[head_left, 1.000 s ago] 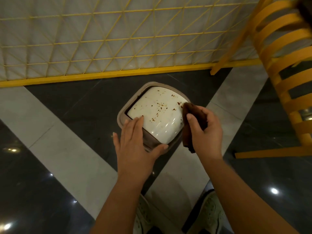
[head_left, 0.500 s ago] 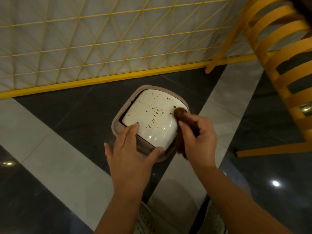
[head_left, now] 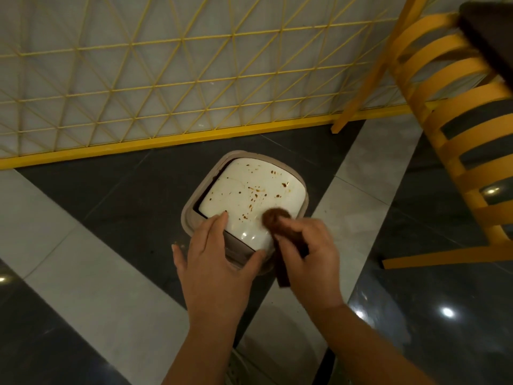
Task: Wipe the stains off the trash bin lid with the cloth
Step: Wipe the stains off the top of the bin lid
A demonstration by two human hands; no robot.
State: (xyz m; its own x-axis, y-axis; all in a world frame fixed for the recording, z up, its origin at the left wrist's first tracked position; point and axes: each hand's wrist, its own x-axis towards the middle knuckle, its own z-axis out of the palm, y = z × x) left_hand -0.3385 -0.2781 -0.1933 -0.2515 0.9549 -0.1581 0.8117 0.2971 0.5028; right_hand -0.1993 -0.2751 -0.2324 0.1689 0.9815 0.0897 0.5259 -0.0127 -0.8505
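Glossy white plastic lid (head_left: 249, 195), fuzzy brown cloth (head_left: 274, 218), polished floor (head_left: 83, 259).

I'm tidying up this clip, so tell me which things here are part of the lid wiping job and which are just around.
Part of the job:
white domed plastic bin lid
brown stains
dark brown folded cloth
right hand gripping cloth
left hand steadying bin

Just around:
yellow slatted chair
yellow wire mesh fence
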